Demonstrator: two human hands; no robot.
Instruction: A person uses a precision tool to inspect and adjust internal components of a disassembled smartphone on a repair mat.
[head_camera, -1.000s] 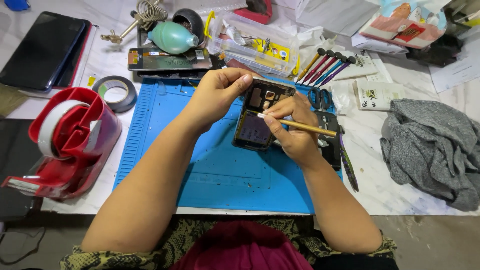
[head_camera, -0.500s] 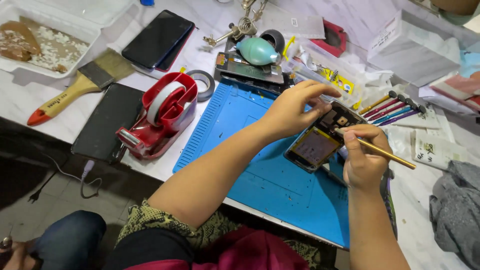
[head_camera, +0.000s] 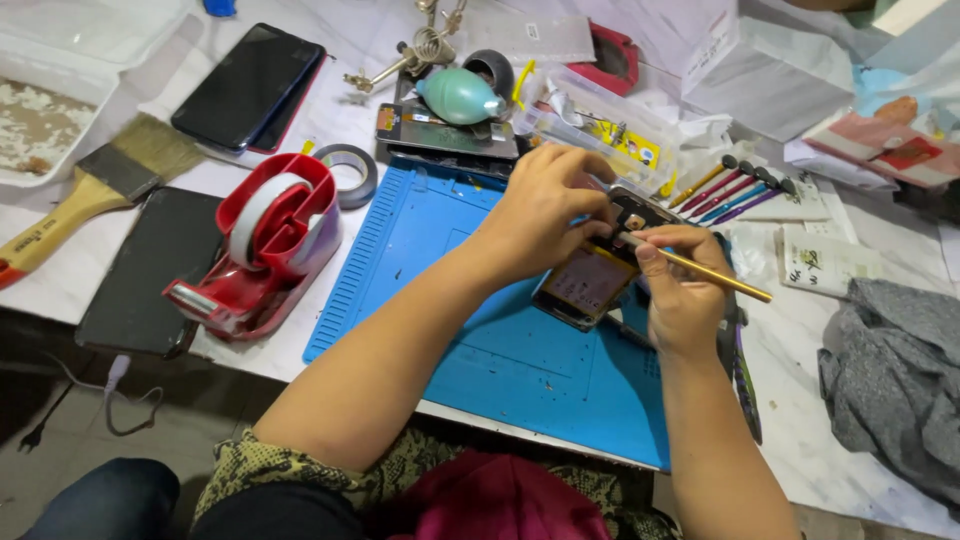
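Two hands (head_camera: 545, 205) over blue mat (head_camera: 520, 350)

Matt blue rubbery mat (head_camera: 520, 350), glossy red plastic tape dispenser (head_camera: 265, 245).

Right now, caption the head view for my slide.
Left hand steadies an opened phone on a blue mat; right hand applies a gold tool.

phone repair bench: blue mat (head_camera: 500, 330), screwdrivers (head_camera: 735, 185), opened phone (head_camera: 595, 275).
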